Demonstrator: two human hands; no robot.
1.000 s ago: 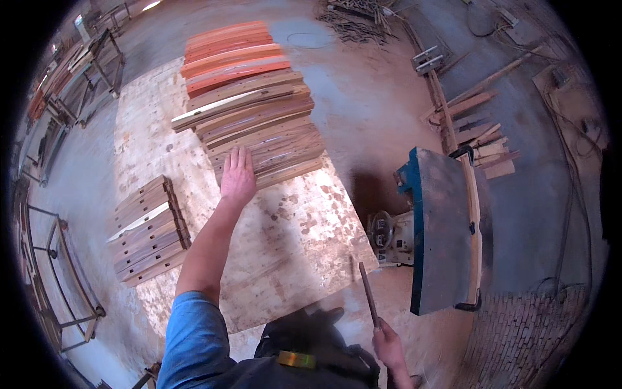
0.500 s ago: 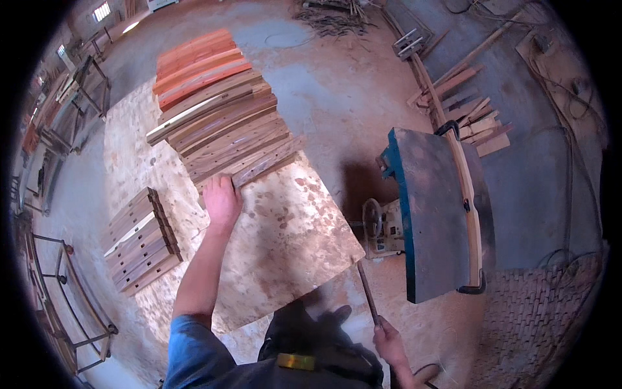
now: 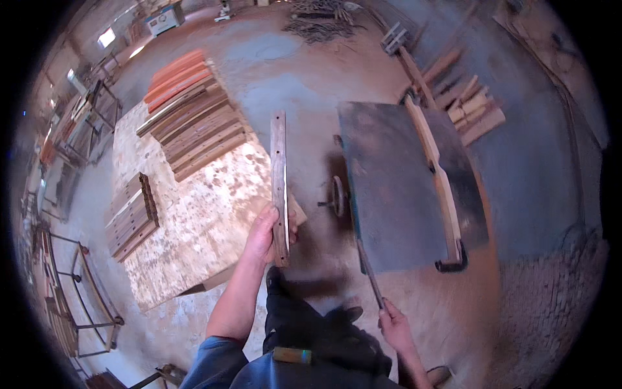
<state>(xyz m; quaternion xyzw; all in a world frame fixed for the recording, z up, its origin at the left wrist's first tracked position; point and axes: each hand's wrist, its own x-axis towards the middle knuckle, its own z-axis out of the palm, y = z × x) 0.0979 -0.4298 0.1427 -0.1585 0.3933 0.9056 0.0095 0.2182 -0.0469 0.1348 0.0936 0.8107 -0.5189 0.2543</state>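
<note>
Between the pale worktop [image 3: 194, 240] and the dark worktop [image 3: 389, 194] of the machine, a brown wooden slat [image 3: 279, 162] is held up in the left grip [image 3: 262, 230]. That grip is closed around it nearer its body-side end, thumb on the near face, fingers round the right edge. The slat's long axis points almost straight away from the person, most of its length ahead of the grip. The dark worktop lies to its right, bearing a long shaped wooden strip [image 3: 444, 188] that slants slightly against the slat's line. The right grip [image 3: 396, 324] sits well apart from the slat, on the machine's side, wrapped around a thin stick [image 3: 372, 279]. No brand, label or writing can be read anywhere.
</note>
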